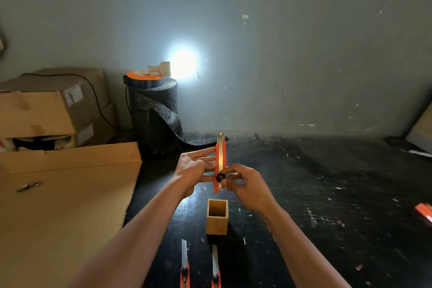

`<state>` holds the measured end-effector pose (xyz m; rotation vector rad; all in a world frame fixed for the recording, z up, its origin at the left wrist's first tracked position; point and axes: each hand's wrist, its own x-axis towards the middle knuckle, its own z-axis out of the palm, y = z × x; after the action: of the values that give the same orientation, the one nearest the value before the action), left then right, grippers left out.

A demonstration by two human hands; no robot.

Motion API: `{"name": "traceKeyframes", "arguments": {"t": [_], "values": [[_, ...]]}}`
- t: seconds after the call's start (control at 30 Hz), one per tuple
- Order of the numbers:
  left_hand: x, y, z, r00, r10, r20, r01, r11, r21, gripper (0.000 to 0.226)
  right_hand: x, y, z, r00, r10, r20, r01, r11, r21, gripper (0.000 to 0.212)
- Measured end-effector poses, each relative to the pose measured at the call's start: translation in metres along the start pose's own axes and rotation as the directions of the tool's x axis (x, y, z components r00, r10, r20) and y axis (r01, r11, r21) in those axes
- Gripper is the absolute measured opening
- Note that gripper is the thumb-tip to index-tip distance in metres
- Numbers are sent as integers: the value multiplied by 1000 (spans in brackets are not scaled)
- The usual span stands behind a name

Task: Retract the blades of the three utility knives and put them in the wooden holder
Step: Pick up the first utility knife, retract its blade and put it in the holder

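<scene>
Utility knife (pixel 220 163), orange, stands upright above the wooden holder (pixel 217 217): your left hand (pixel 194 168) pinches its body, your right hand (pixel 243 181) grips its black knob (pixel 220 177). Two more knives (pixel 184 264) (pixel 215 266) lie blades-out on the dark table (pixel 304 194).

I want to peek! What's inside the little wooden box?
The wooden holder looks empty: only its bare inner walls show. Its very bottom is hidden by the front wall. No knife is in it yet.
</scene>
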<state>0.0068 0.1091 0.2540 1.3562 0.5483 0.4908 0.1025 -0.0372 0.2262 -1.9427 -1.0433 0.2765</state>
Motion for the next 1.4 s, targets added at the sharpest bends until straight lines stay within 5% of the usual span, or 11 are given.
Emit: {"name": "traceKeyframes", "arguments": {"t": [0.17, 1.07, 1.4], "values": [[5, 6, 2, 999, 33, 2, -33, 999, 11, 38, 2, -2, 1, 1000, -22, -12, 22, 1000, 14, 30], [22, 4, -1, 992, 125, 21, -126, 991, 45, 42, 19, -11, 12, 993, 1, -116, -1, 1000, 4, 26], [37, -1, -4, 993, 117, 6, -117, 993, 25, 42, 29, -2, 8, 999, -25, -47, 22, 998, -59, 24]]}}
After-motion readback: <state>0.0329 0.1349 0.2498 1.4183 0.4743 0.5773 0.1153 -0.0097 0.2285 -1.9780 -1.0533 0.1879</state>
